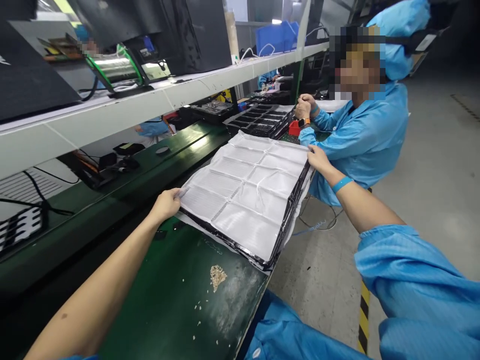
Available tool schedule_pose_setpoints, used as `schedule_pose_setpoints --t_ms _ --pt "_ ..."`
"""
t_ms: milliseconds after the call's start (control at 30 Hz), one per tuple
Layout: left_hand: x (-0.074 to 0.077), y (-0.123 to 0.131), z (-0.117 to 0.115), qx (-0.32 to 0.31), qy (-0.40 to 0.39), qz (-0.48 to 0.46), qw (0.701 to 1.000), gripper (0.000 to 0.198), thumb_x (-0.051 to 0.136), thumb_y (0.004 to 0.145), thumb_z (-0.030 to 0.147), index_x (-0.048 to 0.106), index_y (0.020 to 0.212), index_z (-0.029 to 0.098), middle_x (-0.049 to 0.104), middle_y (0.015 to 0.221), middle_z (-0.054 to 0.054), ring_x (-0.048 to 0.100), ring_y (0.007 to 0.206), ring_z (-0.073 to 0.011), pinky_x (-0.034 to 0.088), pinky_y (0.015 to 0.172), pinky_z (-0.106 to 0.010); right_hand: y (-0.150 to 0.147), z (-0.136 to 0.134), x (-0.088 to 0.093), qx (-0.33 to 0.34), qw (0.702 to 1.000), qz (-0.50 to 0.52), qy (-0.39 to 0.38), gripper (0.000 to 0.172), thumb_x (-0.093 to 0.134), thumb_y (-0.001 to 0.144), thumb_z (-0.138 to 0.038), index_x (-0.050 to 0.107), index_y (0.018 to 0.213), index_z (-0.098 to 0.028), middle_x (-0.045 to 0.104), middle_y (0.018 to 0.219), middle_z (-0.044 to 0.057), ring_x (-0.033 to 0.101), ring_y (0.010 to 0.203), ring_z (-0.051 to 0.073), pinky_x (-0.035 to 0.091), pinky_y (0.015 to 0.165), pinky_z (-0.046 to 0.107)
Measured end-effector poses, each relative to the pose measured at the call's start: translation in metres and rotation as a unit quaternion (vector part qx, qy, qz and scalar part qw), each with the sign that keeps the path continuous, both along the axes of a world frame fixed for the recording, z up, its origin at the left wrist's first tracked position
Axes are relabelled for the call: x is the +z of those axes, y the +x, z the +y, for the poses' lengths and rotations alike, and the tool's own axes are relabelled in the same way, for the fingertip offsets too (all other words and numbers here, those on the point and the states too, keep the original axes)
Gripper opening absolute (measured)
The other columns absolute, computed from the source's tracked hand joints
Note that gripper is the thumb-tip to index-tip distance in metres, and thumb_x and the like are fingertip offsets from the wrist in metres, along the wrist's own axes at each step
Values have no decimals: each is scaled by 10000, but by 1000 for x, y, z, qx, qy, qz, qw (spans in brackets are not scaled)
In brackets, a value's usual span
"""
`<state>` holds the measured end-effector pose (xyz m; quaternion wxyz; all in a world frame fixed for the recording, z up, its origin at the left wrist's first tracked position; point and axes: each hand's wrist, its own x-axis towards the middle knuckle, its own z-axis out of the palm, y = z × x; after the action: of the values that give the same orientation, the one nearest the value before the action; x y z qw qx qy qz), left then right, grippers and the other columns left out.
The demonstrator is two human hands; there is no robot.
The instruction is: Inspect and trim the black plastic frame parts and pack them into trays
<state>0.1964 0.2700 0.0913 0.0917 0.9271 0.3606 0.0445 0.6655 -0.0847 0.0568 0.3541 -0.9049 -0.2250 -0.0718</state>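
Observation:
A stack of black plastic trays (290, 210) sits at the edge of the green workbench, topped by a white translucent sheet (243, 190) through which the tray's compartment ridges show. My left hand (167, 204) is closed on the near left corner of the stack, its fingertips at the sheet. At the far right corner, my right hand (318, 159) is closed on the edge, wearing a blue wristband. Parts of the fingers on both hands are hidden, and how many trays they grip is unclear.
Small beige bits (217, 277) lie on the green workbench (161, 285). Beyond the stack stand more compartmented black trays (258, 120), a red box (294, 128) and a co-worker in blue (360, 135). A white shelf (161, 95) with a solder wire spool (118, 70) runs above.

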Motion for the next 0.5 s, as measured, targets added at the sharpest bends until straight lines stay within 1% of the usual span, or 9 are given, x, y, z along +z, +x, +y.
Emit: schedule_pose_setpoints --t_ms 100,167,233,300,367,433,500 --pt "0 0 -3 -1 3 -12 1000 498 510 909 180 713 1360 120 782 1329 -138 713 1297 -309 543 1103 -325 3 2 2 -1 1000 -2 -12 375 703 1042 -352 651 1371 -180 665 1399 118 696 1196 285 608 1000 510" --pt "7 6 -5 -5 13 -24 1000 538 498 940 202 658 1444 106 730 1420 -160 674 1358 -313 518 1150 -350 2 4 5 -6 1000 -7 -18 367 701 1044 -352 654 1365 -181 668 1392 118 699 1185 281 612 993 503" --pt "19 18 -9 -17 30 -44 998 607 475 989 255 528 1568 85 591 1584 -186 557 1487 -314 452 1228 -395 1 6 8 -6 1000 -16 -25 365 699 1045 -352 655 1365 -184 666 1396 118 696 1191 282 608 999 506" --pt "29 39 -17 -44 49 -64 996 649 432 1048 346 407 1647 95 390 1729 -180 367 1613 -308 341 1303 -449 0 7 12 0 999 -26 -35 362 700 1044 -351 657 1362 -184 665 1397 118 694 1195 283 607 1002 507" --pt "34 65 -27 -89 53 -67 992 655 413 1079 459 397 1662 161 266 1788 -132 226 1665 -308 236 1341 -505 -2 7 17 11 998 -36 -47 356 698 1045 -349 659 1359 -185 665 1398 118 695 1191 281 608 1000 503" --pt "30 92 -37 -138 42 -53 988 660 426 1079 539 402 1664 237 234 1802 -79 148 1683 -313 139 1352 -570 -5 4 24 23 997 -45 -61 347 697 1046 -350 664 1349 -184 672 1384 114 702 1174 276 615 987 493" --pt "21 113 -45 -172 20 -31 984 655 406 1083 571 402 1664 269 250 1796 -69 146 1681 -334 115 1337 -635 -11 -2 33 36 995 -55 -76 338 694 1048 -352 668 1340 -183 681 1365 111 709 1149 268 623 971 483"
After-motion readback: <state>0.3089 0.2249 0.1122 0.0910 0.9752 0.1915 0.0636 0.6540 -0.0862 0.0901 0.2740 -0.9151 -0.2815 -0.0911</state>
